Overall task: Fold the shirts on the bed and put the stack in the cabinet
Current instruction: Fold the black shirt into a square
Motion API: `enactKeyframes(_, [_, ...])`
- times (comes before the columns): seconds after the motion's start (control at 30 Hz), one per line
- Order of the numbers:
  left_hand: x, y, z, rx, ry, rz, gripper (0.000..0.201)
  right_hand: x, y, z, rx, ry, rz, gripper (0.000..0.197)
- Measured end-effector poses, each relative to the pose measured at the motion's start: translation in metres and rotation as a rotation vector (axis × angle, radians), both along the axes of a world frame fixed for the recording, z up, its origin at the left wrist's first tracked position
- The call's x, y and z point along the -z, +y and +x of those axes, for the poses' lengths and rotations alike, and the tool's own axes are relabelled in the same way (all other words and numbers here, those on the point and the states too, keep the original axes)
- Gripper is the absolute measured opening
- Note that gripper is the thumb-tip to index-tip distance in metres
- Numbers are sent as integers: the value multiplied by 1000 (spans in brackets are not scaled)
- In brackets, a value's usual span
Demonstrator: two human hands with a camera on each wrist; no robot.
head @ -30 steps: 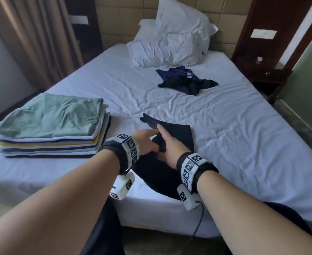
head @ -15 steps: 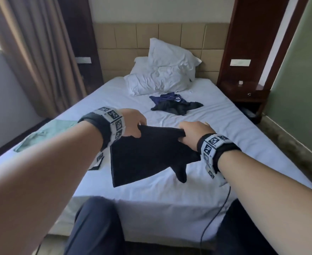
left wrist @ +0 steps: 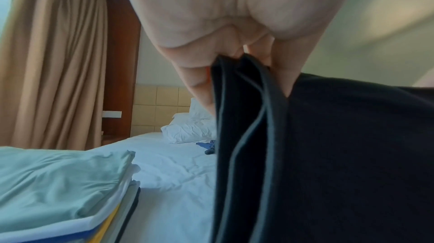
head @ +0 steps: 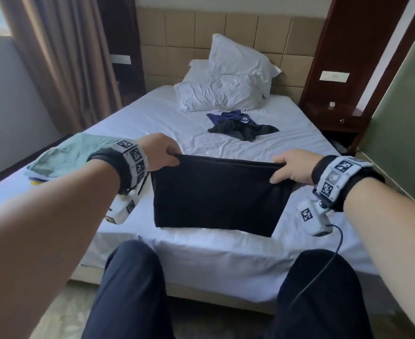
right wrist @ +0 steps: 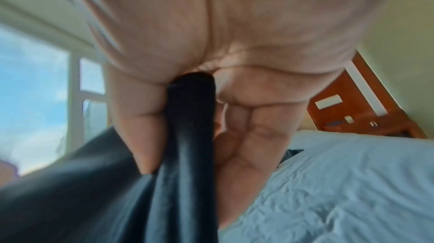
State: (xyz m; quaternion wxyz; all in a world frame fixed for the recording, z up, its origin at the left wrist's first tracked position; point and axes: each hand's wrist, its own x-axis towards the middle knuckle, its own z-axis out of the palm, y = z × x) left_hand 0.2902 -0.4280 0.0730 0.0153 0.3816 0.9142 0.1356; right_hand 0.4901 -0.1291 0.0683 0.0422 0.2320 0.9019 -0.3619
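I hold a folded black shirt [head: 218,194] up in the air over the near edge of the bed [head: 226,260]. My left hand [head: 167,155] pinches its top left corner, my right hand [head: 284,171] its top right corner, and the cloth hangs taut between them. In the left wrist view the black shirt [left wrist: 328,163] shows several layered edges under my left hand [left wrist: 237,57]. In the right wrist view my right hand [right wrist: 187,113] clamps a bunched fold of the black shirt [right wrist: 164,191]. A stack of folded shirts [head: 62,157], pale green on top, lies at the left.
A crumpled dark blue garment [head: 240,124] lies mid-bed, below two white pillows [head: 226,86]. A wooden nightstand [head: 336,118] stands at the right, curtains [head: 62,57] at the left. My dark-trousered legs [head: 133,294] are against the bed's near edge.
The black shirt went from lying on the bed to being lifted, then spread flat and taut between both hands. My hands moved apart. The view tilted up toward the headboard.
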Motion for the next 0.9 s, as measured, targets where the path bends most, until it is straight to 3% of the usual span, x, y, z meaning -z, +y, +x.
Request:
enactKeyframes(0.1, [-1, 8, -15, -17, -66, 48, 10, 8, 16, -1, 89, 105, -381, 18])
enactKeyframes(0.2, [14, 31, -37, -82, -103, 189, 9, 24, 35, -17, 245, 301, -501, 20])
enactKeyframes(0.27, [38, 52, -55, -180, -110, 343, 14, 46, 51, -34, 399, 427, -482, 24])
enactKeyframes(0.33, [72, 67, -73, -326, -185, 426, 30, 77, 61, -48, 499, 302, -261, 29])
enactKeyframes(0.4, [116, 68, -86, -459, -334, 264, 44, 120, 62, -52, 514, -24, -157, 25])
enactKeyframes(0.5, [177, 50, -88, -518, -601, 47, 51, 174, 49, -43, 516, -337, -356, 39])
enactKeyframes(0.57, [196, 37, -84, -592, -806, 99, 56, 187, 43, -40, 524, -350, -324, 45])
enactKeyframes(0.63, [201, 29, -78, -648, -1009, 97, 61, 189, 42, -42, 523, -317, -313, 38])
enactKeyframes(0.67, [198, 26, -71, -651, -1080, 42, 57, 187, 39, -41, 521, -320, -352, 38])
enactKeyframes(0.77, [186, 19, -44, -625, -1150, 28, 31, 193, 39, -34, 508, -327, -447, 66])
enactKeyframes(0.8, [182, 18, -36, -629, -1151, 99, 26, 193, 37, -34, 530, -269, -517, 65])
enactKeyframes(0.9, [162, 13, -28, -645, -1231, 480, 26, 145, 8, -36, 587, -48, -714, 21])
